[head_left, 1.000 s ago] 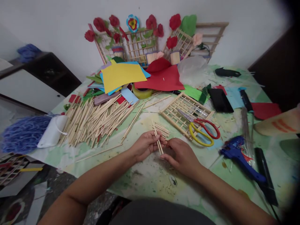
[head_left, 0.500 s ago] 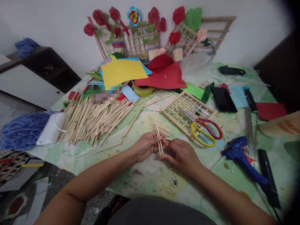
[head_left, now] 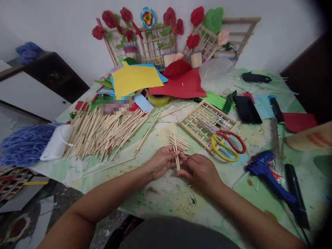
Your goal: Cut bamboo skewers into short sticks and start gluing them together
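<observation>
My left hand (head_left: pixel 165 162) pinches thin wooden sticks (head_left: pixel 175 147) between thumb and fingers, one of them reaching farther out than the other. At their near ends is my right hand (head_left: pixel 201 171), its thumb against the sticks and its other fingers curled behind. A small bunch of short cut sticks (head_left: pixel 179 142) lies on the table just beyond both hands. Right of that bunch, red-and-yellow-handled scissors (head_left: pixel 225 148) rest on a wooden stick lattice (head_left: pixel 197 121).
A large pile of sticks (head_left: pixel 103 129) spreads on the left, beside blue yarn (head_left: pixel 26 143). Coloured paper (head_left: pixel 137 80) and paper-flower trellises (head_left: pixel 160 43) stand at the back. On the right lie a blue glue gun (head_left: pixel 272 180), a black phone (head_left: pixel 247 109) and clear glue sticks (head_left: pixel 277 148).
The far end of the longer stick has shifted slightly to the right. Both hands keep nearly the same place and grip.
</observation>
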The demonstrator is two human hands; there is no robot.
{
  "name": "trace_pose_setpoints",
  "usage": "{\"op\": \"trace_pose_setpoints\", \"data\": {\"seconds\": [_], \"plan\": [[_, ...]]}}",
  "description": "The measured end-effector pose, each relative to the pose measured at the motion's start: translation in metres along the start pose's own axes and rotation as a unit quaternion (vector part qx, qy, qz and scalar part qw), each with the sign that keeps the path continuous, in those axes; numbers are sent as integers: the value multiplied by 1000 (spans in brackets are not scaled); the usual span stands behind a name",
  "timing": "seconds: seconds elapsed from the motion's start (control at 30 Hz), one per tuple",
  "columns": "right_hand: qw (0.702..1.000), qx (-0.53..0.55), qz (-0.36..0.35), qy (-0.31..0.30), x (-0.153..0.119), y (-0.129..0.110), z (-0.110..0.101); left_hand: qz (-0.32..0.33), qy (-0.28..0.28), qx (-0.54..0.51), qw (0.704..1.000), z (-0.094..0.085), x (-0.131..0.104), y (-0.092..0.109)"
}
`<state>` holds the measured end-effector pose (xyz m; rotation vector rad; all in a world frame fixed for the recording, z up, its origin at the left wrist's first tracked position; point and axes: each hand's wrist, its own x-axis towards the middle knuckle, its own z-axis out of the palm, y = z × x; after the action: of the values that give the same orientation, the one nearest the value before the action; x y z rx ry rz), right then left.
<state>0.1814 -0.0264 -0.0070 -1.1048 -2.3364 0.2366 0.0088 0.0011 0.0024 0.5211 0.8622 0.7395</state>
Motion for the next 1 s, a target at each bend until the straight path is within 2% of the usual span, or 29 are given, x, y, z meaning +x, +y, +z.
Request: {"op": "trace_pose_setpoints", "data": {"seconds": [0.43, 0.53, 0.6, 0.73, 0.8, 0.9, 1.0], "plan": [[999, -23, -3, -24, 0, 0, -2, 21, 0, 1, 1000, 1, 1, -2], [999, -45, -6, -8, 2, 6, -13, 26, 1, 18, 999, 2, 1, -1], [997, -72, 18, 20, 4, 15, -27, 26, 9, 34, 999, 1, 1, 0], [976, -165, 128, 61, 2, 44, -54, 52, 23, 90, 994, -2, 0, 2], [958, -209, 186, 56, -2, 61, -61, 106, 23, 162, 981, -3, -3, 3], [946, -228, 229, 36, -9, 79, -61, 199, 1, 311, 929, -2, -8, 6], [946, -206, 250, 21, -12, 84, -57, 225, -37, 416, 880, 0, -10, 8]]}}
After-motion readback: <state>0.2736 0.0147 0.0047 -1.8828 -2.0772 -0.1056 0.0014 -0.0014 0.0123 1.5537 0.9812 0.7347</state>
